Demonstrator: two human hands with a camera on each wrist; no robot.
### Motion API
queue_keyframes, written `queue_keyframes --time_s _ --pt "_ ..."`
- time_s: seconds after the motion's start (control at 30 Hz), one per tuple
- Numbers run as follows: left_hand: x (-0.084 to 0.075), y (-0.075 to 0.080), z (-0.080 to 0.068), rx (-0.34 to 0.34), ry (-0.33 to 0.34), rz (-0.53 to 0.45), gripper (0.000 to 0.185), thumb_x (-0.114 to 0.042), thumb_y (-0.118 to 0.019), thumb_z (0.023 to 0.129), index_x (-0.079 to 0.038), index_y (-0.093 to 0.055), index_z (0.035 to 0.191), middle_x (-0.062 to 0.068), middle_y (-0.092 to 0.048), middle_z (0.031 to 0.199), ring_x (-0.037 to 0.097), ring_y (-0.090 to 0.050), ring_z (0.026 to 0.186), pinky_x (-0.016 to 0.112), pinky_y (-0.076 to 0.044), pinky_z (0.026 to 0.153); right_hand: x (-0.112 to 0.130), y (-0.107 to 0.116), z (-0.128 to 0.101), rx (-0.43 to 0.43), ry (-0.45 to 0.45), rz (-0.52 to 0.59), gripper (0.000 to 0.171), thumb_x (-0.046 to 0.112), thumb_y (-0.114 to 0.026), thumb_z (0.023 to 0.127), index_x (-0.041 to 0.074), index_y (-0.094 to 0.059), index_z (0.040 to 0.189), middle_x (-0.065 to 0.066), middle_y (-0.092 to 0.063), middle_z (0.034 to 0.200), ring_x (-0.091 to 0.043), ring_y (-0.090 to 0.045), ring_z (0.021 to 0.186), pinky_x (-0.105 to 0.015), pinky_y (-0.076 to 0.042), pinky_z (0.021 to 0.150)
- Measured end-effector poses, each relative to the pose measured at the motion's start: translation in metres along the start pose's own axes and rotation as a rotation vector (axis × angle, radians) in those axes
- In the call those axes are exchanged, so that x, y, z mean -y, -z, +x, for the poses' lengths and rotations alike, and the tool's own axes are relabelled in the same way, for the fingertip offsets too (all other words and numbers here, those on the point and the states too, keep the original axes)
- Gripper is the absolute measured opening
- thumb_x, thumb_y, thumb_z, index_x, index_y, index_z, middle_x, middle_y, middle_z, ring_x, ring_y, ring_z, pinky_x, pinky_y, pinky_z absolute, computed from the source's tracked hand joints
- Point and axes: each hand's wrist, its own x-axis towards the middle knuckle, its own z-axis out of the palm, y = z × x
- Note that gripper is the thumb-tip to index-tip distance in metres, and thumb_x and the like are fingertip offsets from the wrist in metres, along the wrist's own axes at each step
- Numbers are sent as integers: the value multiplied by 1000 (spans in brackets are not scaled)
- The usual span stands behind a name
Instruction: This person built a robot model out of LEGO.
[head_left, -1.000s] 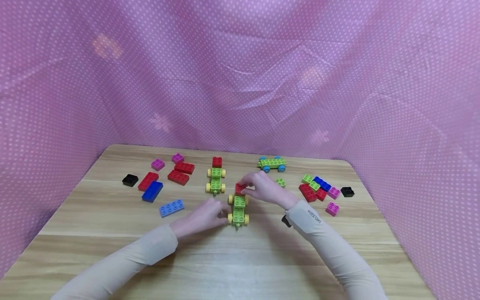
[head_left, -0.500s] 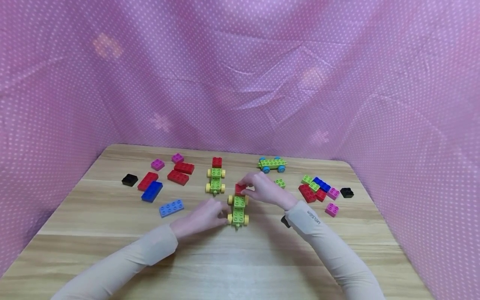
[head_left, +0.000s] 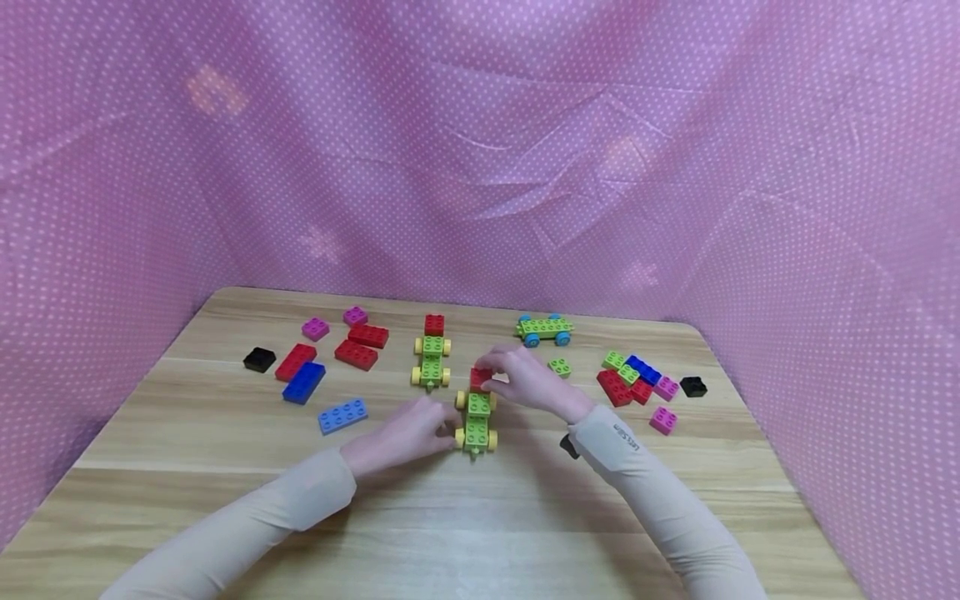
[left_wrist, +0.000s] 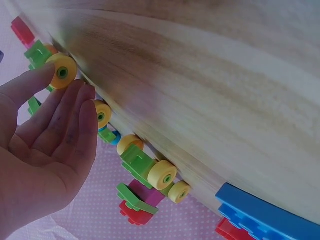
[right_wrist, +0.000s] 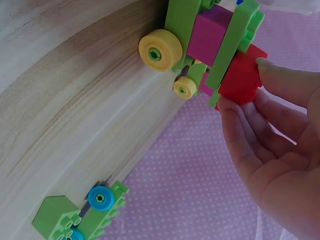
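Note:
My left hand (head_left: 405,433) is at the left side of a green toy car (head_left: 477,433) with yellow wheels. In the left wrist view its thumb touches a yellow wheel (left_wrist: 62,72) and the fingers bend beside it, holding the car. My right hand (head_left: 528,379) pinches a red brick (right_wrist: 244,75) between thumb and fingers. That brick sits on a green plate (right_wrist: 235,47), above a magenta brick (right_wrist: 210,35) on the car. A similar car (head_left: 432,358) with a red brick (head_left: 434,324) at its far end stands behind, to the left.
A blue-wheeled green car base (head_left: 545,327) stands at the back right, near a green brick (head_left: 559,367). Left lie loose bricks, among them a light blue one (head_left: 343,416) and a black one (head_left: 259,360). Another brick cluster (head_left: 628,377) lies right. A dark piece (head_left: 569,447) shows beside the right sleeve.

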Motion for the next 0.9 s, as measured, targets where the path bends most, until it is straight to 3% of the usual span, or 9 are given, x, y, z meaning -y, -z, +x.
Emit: queue_keyframes --time_s 0.3,0.47,0.67,0.9 --pt "0 0 -1 -6 -4 7 19 -19 -78 84 -13 -76 102 0 -76 93 3 -64 74 15 -52 68 -2 -2 -1 6 13 -2 25 9 -70 91 0 -70 115 -12 -73 102 -20 -70 90 -35 -61 80" --pt "-1 0 0 -5 -9 7 19 -19 -78 84 -12 -76 102 0 -76 92 2 -62 71 15 -52 66 -3 -3 -2 -28 12 -18 25 12 -71 91 2 -71 113 -9 -73 101 -18 -69 91 -30 -60 81" --pt "-2 0 -1 -4 -10 7 21 -17 -78 84 -11 -75 103 2 -77 96 9 -69 80 20 -56 72 -7 -7 -5 -61 -3 -14 27 16 -72 90 4 -71 114 -7 -73 104 -17 -68 95 -27 -58 84" --pt "-2 0 -1 -8 -11 16 22 -17 -78 83 -10 -75 104 4 -77 98 13 -70 84 23 -58 75 -10 -4 -8 -35 7 42 30 12 -70 92 2 -69 121 -11 -73 112 -20 -69 102 -32 -59 88"
